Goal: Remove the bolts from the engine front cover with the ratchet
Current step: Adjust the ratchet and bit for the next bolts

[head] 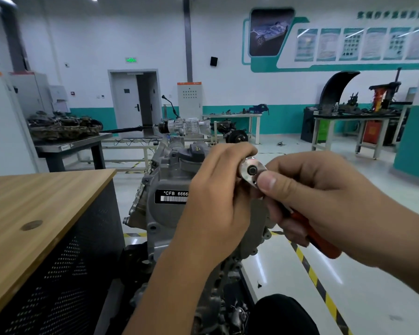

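Hands meet in front of the engine (165, 189), at chest height. The right hand (324, 201) grips the ratchet (252, 174) by its orange handle, fingers curled around it, thumb pressing on the metal head. The left hand (218, 201), at 9 o'clock from the head, has fingers curled around the part under the head. A wooden surface (34, 204) stands at 9 o'clock from the engine.

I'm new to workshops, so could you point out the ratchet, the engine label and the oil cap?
ratchet (252, 170): head view, round silver head.
engine label (172, 196): head view, black sticker's printed code.
oil cap (198, 150): head view, dark top face.
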A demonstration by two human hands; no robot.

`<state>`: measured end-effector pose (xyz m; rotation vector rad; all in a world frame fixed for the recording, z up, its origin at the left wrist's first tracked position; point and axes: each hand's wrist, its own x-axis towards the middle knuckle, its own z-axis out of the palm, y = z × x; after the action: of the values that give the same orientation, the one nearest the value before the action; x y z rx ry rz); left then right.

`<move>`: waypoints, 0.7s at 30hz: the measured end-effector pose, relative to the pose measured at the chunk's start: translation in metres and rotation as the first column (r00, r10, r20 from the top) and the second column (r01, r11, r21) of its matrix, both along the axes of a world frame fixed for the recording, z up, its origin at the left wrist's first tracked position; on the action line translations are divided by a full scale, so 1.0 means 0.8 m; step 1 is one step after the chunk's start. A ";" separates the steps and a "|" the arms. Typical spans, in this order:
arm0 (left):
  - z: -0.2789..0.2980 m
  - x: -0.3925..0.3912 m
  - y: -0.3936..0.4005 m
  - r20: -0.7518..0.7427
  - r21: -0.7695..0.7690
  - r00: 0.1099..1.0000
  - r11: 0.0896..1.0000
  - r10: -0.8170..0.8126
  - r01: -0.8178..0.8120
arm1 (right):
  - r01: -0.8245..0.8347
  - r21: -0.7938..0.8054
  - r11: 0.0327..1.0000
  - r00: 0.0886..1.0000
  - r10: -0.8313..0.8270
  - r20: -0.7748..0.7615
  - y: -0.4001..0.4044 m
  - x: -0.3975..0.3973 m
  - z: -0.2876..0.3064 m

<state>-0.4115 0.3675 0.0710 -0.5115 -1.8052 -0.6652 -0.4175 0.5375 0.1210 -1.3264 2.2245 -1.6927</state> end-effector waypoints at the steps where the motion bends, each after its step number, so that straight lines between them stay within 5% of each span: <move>1: -0.003 0.001 -0.003 0.008 -0.014 1.000 1.000 -0.022 0.022 | -0.018 -0.024 1.000 0.998 0.019 0.052 0.001 0.000 -0.002; 8: -0.003 -0.002 -0.001 -0.064 0.002 0.997 0.999 0.035 -0.035 | -0.076 -0.104 0.992 0.955 0.102 0.279 -0.012 -0.008 -0.018; 10: -0.004 -0.003 0.000 -0.088 0.019 0.995 0.998 0.056 -0.055 | -0.033 -0.019 0.999 0.987 0.036 0.157 -0.009 -0.006 -0.007; 12: -0.007 -0.004 -0.001 -0.104 0.047 0.993 0.998 0.047 -0.042 | 0.118 0.189 0.975 0.961 -0.065 -0.268 0.005 -0.010 0.019; 14: -0.009 -0.005 0.000 -0.085 0.021 0.996 1.000 0.011 -0.010 | 0.393 0.191 0.899 0.598 -0.092 -0.796 0.021 -0.019 0.051; 16: -0.012 -0.007 0.001 -0.038 -0.024 0.999 0.999 -0.022 0.021 | 0.506 0.046 0.861 0.203 -0.067 -0.977 0.030 -0.029 0.076; 17: -0.014 -0.007 0.002 -0.030 -0.020 0.999 0.999 -0.029 0.028 | 0.537 -0.009 0.843 0.093 -0.070 -0.993 0.031 -0.031 0.081; 19: -0.016 -0.011 0.004 -0.072 0.040 0.997 0.999 -0.016 0.019 | 0.580 -0.076 0.811 0.033 -0.116 -0.993 0.027 -0.030 0.069; 21: -0.022 -0.018 0.010 -0.189 0.149 0.980 0.989 0.055 -0.027 | 0.617 -0.077 0.783 0.112 -0.184 -0.977 0.020 -0.017 0.034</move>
<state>-0.4257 0.3758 0.0537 -0.4245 -1.5684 -0.6896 -0.4308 0.5535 0.1485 -2.1059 3.6022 -0.0683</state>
